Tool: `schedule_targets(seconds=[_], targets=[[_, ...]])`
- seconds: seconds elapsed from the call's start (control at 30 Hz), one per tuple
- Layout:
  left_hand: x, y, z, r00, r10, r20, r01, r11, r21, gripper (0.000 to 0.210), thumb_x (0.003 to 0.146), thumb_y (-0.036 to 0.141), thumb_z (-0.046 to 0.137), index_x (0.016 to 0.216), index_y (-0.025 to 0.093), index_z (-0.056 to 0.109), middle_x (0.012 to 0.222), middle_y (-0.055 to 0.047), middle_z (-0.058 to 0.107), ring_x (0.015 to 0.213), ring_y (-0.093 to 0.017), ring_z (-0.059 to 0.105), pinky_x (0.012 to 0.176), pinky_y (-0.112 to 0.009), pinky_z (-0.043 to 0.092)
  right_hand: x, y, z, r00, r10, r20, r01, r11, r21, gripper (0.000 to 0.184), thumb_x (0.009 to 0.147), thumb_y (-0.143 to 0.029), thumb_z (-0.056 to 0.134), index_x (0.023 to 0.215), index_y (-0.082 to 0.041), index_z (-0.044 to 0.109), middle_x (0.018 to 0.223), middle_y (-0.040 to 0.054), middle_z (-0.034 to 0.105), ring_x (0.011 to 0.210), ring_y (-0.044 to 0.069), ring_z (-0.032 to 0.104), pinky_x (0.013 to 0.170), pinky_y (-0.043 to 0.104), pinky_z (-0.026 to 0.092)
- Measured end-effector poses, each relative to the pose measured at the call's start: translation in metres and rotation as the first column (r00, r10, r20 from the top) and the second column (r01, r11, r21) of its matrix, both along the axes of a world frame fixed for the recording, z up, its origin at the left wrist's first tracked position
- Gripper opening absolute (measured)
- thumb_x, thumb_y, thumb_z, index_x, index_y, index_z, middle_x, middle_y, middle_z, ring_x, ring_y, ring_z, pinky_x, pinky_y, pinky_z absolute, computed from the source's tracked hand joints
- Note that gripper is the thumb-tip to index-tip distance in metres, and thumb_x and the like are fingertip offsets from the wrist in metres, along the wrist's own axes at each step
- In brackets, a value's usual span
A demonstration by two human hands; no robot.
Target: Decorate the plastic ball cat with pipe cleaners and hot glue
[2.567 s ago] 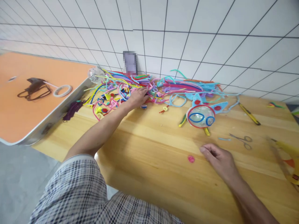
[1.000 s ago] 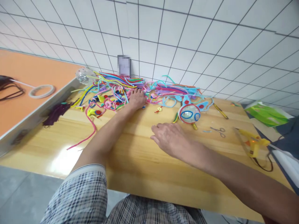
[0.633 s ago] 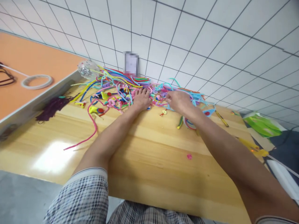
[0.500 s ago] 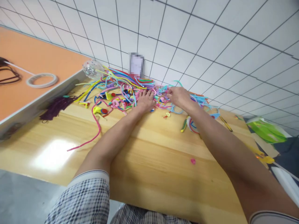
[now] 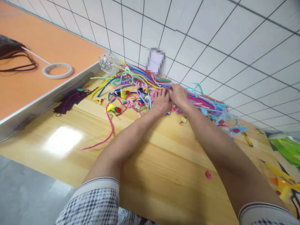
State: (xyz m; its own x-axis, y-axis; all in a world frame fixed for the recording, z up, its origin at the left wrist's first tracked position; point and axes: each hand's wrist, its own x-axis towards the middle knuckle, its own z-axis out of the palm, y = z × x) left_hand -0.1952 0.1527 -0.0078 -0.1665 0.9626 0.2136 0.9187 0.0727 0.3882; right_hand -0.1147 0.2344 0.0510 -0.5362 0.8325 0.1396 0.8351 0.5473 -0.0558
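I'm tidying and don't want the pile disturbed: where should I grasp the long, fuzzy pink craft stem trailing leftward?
Probably pinch the long, fuzzy pink craft stem near its free tip, from the near side: that thin end lies apart on the light wooden table, while its other end meets the tangled multicoloured pile.

Pipe cleaners (image 5: pixel 142 73) fuzzy, matt, soft pile; table (image 5: pixel 152 156) smooth varnished wood, glossy with a bright glare patch; clear ball (image 5: pixel 109 63) shiny see-through plastic. Orange tabletop (image 5: pixel 77 53) smooth, low sheen, its side edging (image 5: pixel 53 90) grey and metal-looking, wall (image 5: pixel 133 31) smooth pale tile, tassel (image 5: pixel 70 101) stringy dark thread. Sleeve (image 5: pixel 93 197) woven matt checked cloth, glue gun (image 5: pixel 278 179) smooth yellow plastic, green packet (image 5: pixel 286 150) shiny film, pink blob (image 5: pixel 208 175) glossy.
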Motion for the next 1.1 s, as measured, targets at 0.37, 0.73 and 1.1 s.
schedule_targets(seconds=[0.37, 0.73, 1.1], targets=[[0.0, 0.007, -0.014, 1.0, 0.007, 0.018, -0.008, 0.998, 0.068, 0.067, 0.105, 0.031, 0.058, 0.168, 0.007, 0.056, 0.19, -0.025, 0.032, 0.176, -0.044, 0.034, 0.144, -0.065, 0.027, 0.0, 0.019, -0.01, 1.0, -0.009, -0.016, 0.009, 1.0, 0.009, 0.042, 0.105, -0.02, 0.054, 0.136, -0.019, 0.082, 0.139, 0.0197, 0.081, 0.129, 0.036, 0.073, 0.11, 0.048, 0.056], [0.0, 0.011, -0.014, 1.0, 0.003, 0.026, -0.005, 0.998, 0.064, 0.074, 0.103, 0.032, 0.058, 0.173, 0.009, 0.053, 0.192, -0.02, 0.029, 0.176, -0.043, 0.034, 0.143, -0.066, 0.028, -0.007, 0.021, -0.007, 0.998, -0.056, 0.009, 0.056, 0.998, 0.0, 0.037, 0.105, -0.021, 0.055, 0.124, -0.018, 0.087, 0.131, 0.0191, 0.085, 0.121, 0.036, 0.078, 0.103, 0.045, 0.059], [-0.001, 0.009, -0.008, 0.998, 0.006, 0.059, -0.008, 1.0, 0.022, 0.081, 0.104, 0.031, 0.06, 0.18, 0.008, 0.042, 0.193, -0.02, 0.027, 0.179, -0.042, 0.029, 0.147, -0.061, 0.024, -0.004, 0.002, 0.005, 0.998, -0.048, -0.034, 0.05, 0.997, 0.061, 0.037, 0.104, -0.022, 0.054, 0.129, -0.015, 0.081, 0.137, 0.0237, 0.08, 0.127, 0.039, 0.073, 0.109, 0.05, 0.056]])
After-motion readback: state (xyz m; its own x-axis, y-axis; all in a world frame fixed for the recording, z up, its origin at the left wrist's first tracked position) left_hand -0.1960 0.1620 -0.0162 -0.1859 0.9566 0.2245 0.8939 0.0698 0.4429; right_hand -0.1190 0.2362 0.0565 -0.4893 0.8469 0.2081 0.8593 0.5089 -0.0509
